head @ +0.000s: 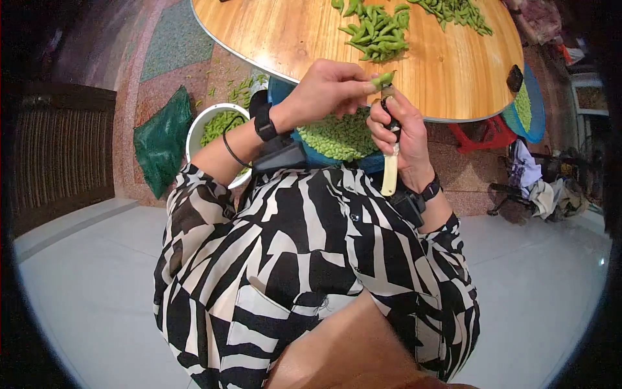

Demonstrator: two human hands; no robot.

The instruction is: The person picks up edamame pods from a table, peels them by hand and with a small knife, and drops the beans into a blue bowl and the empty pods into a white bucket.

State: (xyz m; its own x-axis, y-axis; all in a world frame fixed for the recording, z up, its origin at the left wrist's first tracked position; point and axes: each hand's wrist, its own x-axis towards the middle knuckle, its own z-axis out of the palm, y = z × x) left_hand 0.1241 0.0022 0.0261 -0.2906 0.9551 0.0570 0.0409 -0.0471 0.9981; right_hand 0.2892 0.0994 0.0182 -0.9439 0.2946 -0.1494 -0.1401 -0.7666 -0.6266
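Pinched in the fingertips of my left hand (pixel 340 90) is a green soybean pod (pixel 385 79), held just past the table's near edge. My right hand (pixel 399 121) is closed around a small knife with a cream and black handle (pixel 390 170); its blade end touches or nearly touches the pod. Below both hands, a blue basin (pixel 311 151) holds many shelled green beans (pixel 340 136). A pile of whole pods (pixel 381 36) lies on the wooden table (pixel 272 29) beyond my hands.
More pods (pixel 457 14) lie farther right on the table. A white bucket (pixel 193 138) of green pods or hulls and a green sack (pixel 165 141) stand at left, with scattered pods on the floor. At right are a red plastic stool (pixel 486 133) and a blue basket (pixel 534 107) with beans.
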